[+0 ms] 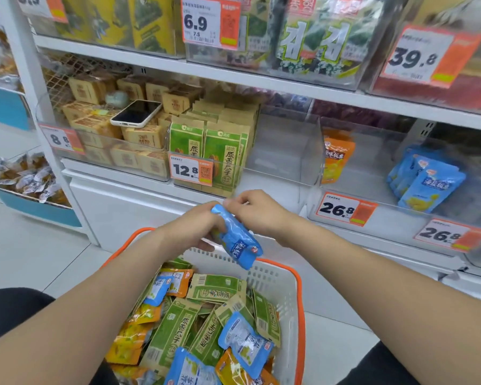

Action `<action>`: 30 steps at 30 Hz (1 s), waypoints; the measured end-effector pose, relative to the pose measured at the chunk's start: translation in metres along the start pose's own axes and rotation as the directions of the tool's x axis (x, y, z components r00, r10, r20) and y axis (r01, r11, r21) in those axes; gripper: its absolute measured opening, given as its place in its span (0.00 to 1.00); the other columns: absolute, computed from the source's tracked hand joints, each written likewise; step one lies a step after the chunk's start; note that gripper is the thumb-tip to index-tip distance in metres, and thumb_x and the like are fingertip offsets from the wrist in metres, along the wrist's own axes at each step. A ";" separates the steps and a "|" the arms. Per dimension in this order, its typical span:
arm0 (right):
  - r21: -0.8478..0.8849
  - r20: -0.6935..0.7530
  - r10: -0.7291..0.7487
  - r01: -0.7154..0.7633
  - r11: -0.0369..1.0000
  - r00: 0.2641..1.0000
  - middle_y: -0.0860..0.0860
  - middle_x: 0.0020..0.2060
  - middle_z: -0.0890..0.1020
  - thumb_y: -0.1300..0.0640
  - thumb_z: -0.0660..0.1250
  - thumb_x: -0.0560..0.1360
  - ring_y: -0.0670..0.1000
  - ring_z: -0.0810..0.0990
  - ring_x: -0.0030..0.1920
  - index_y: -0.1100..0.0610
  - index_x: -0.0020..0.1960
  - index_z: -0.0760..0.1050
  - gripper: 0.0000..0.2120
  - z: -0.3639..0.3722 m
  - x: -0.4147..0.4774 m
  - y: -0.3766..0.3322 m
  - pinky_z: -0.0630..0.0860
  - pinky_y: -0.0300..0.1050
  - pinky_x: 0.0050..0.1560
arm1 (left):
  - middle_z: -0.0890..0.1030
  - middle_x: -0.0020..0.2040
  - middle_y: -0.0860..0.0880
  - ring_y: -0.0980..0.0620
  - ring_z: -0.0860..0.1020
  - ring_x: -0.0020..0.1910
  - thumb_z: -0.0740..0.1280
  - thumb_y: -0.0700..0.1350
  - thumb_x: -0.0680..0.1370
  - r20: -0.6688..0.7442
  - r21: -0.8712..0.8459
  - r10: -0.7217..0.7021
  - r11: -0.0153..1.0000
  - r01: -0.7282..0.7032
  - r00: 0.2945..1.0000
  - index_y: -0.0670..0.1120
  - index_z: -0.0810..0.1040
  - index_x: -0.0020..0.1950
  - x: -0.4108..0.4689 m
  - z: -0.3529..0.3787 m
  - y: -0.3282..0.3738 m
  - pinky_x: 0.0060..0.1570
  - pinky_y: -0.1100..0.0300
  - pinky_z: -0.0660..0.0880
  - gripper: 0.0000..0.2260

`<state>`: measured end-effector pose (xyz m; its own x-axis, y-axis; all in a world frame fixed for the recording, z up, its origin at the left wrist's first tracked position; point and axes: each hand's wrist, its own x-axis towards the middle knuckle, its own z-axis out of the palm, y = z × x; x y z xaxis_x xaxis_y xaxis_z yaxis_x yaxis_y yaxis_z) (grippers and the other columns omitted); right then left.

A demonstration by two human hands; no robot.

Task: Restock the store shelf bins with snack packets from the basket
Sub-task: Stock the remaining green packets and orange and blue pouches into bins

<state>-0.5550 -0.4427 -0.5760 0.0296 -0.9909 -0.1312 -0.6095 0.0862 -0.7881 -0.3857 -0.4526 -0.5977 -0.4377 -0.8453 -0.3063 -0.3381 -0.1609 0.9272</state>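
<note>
Both hands hold one blue snack packet above the white basket with orange handles. My left hand grips its lower side; my right hand pinches its top edge. The basket holds several blue, green and orange packets. On the shelf, a clear bin at right holds blue packets. To its left a bin holds an orange packet. Green packets fill the bin left of a bare clear bin.
A phone lies on tan boxes in the left bin. Price tags hang on the bin fronts. Seaweed packs fill the upper shelf. A blue-sided bin of wrapped snacks stands at the left, above the white floor.
</note>
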 end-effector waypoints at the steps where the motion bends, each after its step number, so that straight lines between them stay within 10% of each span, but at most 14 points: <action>1: 0.044 -0.064 -0.008 0.011 0.999 0.998 0.59 0.45 0.85 0.41 0.66 0.78 0.53 0.79 0.40 0.60 0.47 0.81 0.20 -0.006 -0.001 -0.006 0.81 0.58 0.51 | 0.84 0.48 0.43 0.47 0.83 0.45 0.65 0.39 0.77 -0.065 -0.078 0.014 0.997 -0.019 0.998 0.49 0.78 0.59 0.001 0.002 0.005 0.47 0.51 0.78 0.12; 9: 0.366 -0.427 0.073 0.099 0.925 0.901 0.49 0.34 0.82 0.42 0.70 0.76 0.51 0.80 0.37 0.56 0.38 0.78 0.17 -0.032 -0.003 -0.013 0.76 0.47 0.42 | 0.83 0.58 0.43 0.35 0.86 0.51 0.60 0.44 0.84 -0.275 -0.635 -0.012 0.753 -0.172 0.961 0.47 0.75 0.69 0.004 0.021 0.032 0.61 0.42 0.80 0.14; 13: 0.451 -0.573 0.063 0.250 0.857 0.817 0.48 0.25 0.74 0.44 0.73 0.77 0.48 0.72 0.28 0.57 0.32 0.73 0.23 -0.047 -0.007 -0.017 0.68 0.41 0.30 | 0.86 0.59 0.43 0.40 0.86 0.54 0.63 0.49 0.84 -0.175 -0.526 0.040 0.841 -0.128 0.984 0.48 0.79 0.66 0.003 0.031 0.044 0.62 0.44 0.79 0.13; 19: -0.174 -0.490 -0.398 0.360 0.917 0.775 0.48 0.22 0.62 0.37 0.68 0.79 0.48 0.60 0.28 0.57 0.26 0.64 0.32 -0.098 -0.010 -0.011 0.59 0.46 0.30 | 0.88 0.53 0.46 0.47 0.85 0.52 0.79 0.46 0.72 0.008 -0.184 0.217 0.960 -0.212 0.976 0.44 0.83 0.56 0.002 0.030 0.053 0.52 0.53 0.78 0.14; 22: -0.137 -0.508 -0.329 0.303 0.943 0.796 0.44 0.20 0.71 0.39 0.58 0.84 0.49 0.67 0.25 0.53 0.24 0.69 0.33 -0.107 -0.013 -0.008 0.65 0.47 0.33 | 0.88 0.54 0.45 0.47 0.86 0.55 0.77 0.40 0.76 0.041 -0.132 0.268 0.956 -0.261 0.962 0.44 0.83 0.63 0.004 0.046 0.053 0.51 0.58 0.81 0.15; 25: -0.001 -0.600 -0.197 0.246 0.969 0.776 0.46 0.33 0.85 0.45 0.54 0.86 0.44 0.82 0.38 0.52 0.38 0.86 0.28 -0.116 -0.019 -0.007 0.75 0.45 0.43 | 0.88 0.53 0.45 0.45 0.86 0.56 0.75 0.38 0.78 -0.035 -0.159 0.304 0.939 -0.306 0.952 0.43 0.83 0.62 0.009 0.060 0.054 0.53 0.55 0.83 0.13; 30: -0.134 -0.523 -0.331 0.308 0.942 0.785 0.41 0.49 0.84 0.52 0.67 0.74 0.44 0.82 0.49 0.46 0.57 0.79 0.12 -0.121 -0.031 0.005 0.81 0.54 0.51 | 0.88 0.53 0.47 0.47 0.87 0.54 0.74 0.38 0.79 -0.147 -0.180 0.372 0.901 -0.394 0.917 0.45 0.83 0.62 0.019 0.075 0.066 0.55 0.50 0.81 0.12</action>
<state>-0.6550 -0.4242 -0.5028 -0.1889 -0.8608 0.4725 -0.6714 -0.2379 -0.7018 -0.4788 -0.4412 -0.5582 -0.4048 -0.9094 0.0957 0.0176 0.0969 0.9951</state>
